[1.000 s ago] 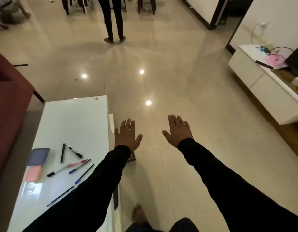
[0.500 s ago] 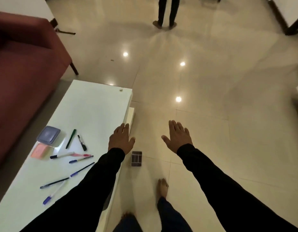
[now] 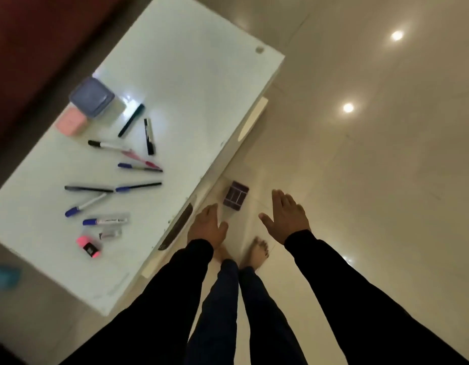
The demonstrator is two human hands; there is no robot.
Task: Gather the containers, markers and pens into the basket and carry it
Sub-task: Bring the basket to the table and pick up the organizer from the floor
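A white low table (image 3: 196,83) carries a purple-lidded container (image 3: 92,96) and a pink container (image 3: 70,124) at its far left. Several pens and markers lie scattered in front of them, among them a black marker (image 3: 149,137), a blue-capped pen (image 3: 85,204), a blue marker (image 3: 105,221) and a pink highlighter (image 3: 88,246). A small dark purple basket (image 3: 236,195) stands on the floor beside the table. My left hand (image 3: 208,225) hovers open just short of it, near the table's edge. My right hand (image 3: 287,216) is open, to the right of the basket.
A dark red sofa (image 3: 30,48) runs along the table's far side. A blurred blue object (image 3: 3,276) lies at the left edge. My bare feet (image 3: 258,252) stand on the glossy tiled floor (image 3: 373,180), which stretches to the right.
The view has tilted down and swung left, so the whole table top and more pens now show. Both hands have stayed open and apart, now lower, near the basket.
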